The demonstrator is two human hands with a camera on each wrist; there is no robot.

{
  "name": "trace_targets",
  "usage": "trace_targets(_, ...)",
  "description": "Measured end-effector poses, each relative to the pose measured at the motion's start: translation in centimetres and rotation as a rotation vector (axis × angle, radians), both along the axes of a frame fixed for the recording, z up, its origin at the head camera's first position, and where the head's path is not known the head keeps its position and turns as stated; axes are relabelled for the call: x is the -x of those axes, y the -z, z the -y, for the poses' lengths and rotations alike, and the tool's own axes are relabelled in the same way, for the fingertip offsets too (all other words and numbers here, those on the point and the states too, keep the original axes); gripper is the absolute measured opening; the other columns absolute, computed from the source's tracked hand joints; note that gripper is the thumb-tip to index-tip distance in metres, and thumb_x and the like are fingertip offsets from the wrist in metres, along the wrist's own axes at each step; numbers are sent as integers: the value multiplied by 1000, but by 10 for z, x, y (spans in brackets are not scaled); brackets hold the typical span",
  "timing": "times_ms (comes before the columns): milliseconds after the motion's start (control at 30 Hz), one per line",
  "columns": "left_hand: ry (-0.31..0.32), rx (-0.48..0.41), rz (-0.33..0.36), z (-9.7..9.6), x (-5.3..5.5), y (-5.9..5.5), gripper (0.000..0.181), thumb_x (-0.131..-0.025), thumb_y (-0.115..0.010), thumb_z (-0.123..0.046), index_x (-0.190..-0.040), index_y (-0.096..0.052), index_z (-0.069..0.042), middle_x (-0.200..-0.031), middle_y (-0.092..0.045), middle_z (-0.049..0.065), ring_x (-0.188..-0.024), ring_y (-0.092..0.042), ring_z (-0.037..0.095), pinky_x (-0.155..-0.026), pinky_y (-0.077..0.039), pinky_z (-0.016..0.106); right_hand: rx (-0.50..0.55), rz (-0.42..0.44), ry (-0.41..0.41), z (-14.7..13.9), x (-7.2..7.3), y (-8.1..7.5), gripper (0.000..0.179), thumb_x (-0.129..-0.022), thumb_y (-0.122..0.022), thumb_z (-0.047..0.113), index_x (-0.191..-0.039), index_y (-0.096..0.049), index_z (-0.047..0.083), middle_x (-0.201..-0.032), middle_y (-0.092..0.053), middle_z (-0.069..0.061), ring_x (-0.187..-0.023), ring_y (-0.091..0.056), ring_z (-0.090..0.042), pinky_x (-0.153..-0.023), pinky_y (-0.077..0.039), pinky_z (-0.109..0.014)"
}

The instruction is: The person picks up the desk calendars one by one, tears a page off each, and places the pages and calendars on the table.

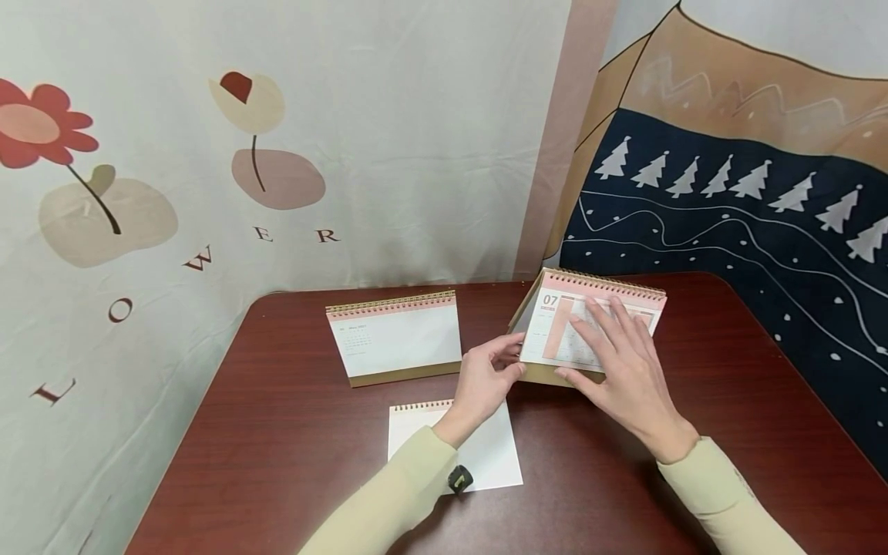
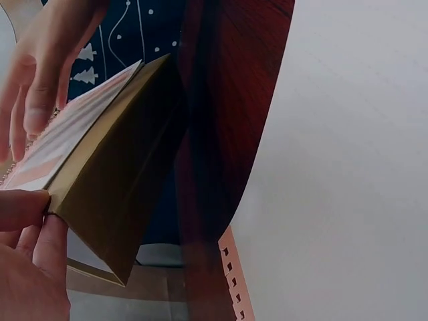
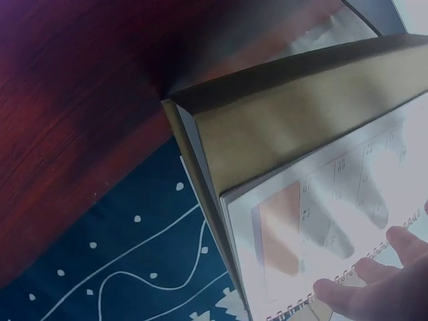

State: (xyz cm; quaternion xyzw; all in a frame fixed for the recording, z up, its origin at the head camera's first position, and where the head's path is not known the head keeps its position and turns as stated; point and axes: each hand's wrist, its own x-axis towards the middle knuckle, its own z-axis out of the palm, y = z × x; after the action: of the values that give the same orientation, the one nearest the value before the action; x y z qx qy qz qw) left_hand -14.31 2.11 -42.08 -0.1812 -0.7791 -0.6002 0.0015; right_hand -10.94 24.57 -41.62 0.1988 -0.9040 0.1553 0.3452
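Observation:
A desk calendar [image 1: 590,316] showing 07, with a gold spiral and brown card stand, is propped up at the right of the table. My left hand [image 1: 483,378] pinches its lower left corner, thumb in front and fingers behind, as the left wrist view shows the thumb [image 2: 23,208] at the card edge. My right hand [image 1: 627,370] is spread over the front page, fingers extended; in the right wrist view its fingertips [image 3: 328,291] are near the spiral. A white sheet [image 1: 489,455] with a pink punched top edge lies under my left forearm.
A second spiral calendar [image 1: 398,339] with a mostly white page stands to the left. The dark red table [image 1: 277,432] meets a flower-printed cloth [image 1: 416,154] behind and a navy tree-patterned cloth [image 1: 728,223] at right. A small black device [image 1: 460,479] shows by the left sleeve.

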Motion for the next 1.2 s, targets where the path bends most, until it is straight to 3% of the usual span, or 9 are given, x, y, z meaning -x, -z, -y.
trace_targets(233, 0, -13, 7, 0, 0, -2, 43, -83, -68, 6, -124, -69, -6, -102, -75, 13, -95, -71, 21, -81, -56, 20, -39, 50, 9, 4, 0, 3, 82, -87, -43, 79, -147, -49, 23, -161, -35, -11, -153, -19, -36, -119, -16, -67)
trace_targets(600, 4, -25, 14, 0, 1, 0, 44, -83, -68, 6, -125, -69, -8, -104, -75, 13, -97, -71, 23, -82, -55, 21, -35, 17, -8, 9, 5, 5, 78, -89, -45, 76, -139, -56, 18, -154, -43, -16, -149, -29, -38, -113, -26, -64)
trace_targets(867, 9, 9, 35, 1, 0, -1, 44, -85, -69, 5, -126, -68, -9, -102, -75, 10, -94, -70, 17, -81, -55, 18, -34, -9, -28, 9, 6, 2, 72, -90, -55, 67, -137, -58, 12, -148, -47, -22, -143, -36, -42, -115, -29, -58)
trace_targets(1100, 17, 9, 17, 1, -2, -3, 43, -85, -69, 5, -126, -68, -8, -102, -75, 11, -95, -71, 18, -80, -56, 19, -50, 7, -9, 10, 5, 1, 70, -92, -50, 66, -136, -59, 12, -148, -46, -22, -142, -36, -41, -115, -29, -56)
trace_targets(1200, 15, 4, 18, 2, -2, -2, 43, -84, -69, 5, -126, -68, -8, -102, -76, 12, -94, -71, 19, -79, -56, 19, -51, 3, -11, 11, 5, 0, 65, -93, -56, 61, -135, -60, 11, -147, -48, -22, -142, -37, -42, -115, -29, -56)
